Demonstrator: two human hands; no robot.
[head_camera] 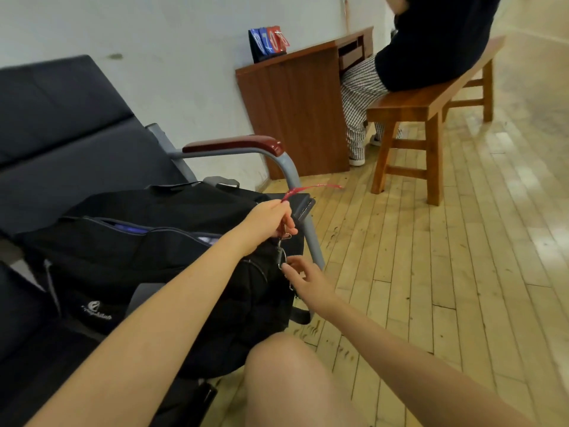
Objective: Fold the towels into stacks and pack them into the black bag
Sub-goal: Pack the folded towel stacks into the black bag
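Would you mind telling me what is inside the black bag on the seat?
Through the part-open zip of the black bag, a strip of purple-and-white fabric shows, probably towels. Everything deeper is covered by the bag's sides. The left hand pinches a red ribbon at the zip's end.

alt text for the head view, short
A person's left hand pinches a red ribbon at the end of a black bag on a dark seat, while the right hand touches a metal clasp below it. The zipper gapes, showing purple fabric.
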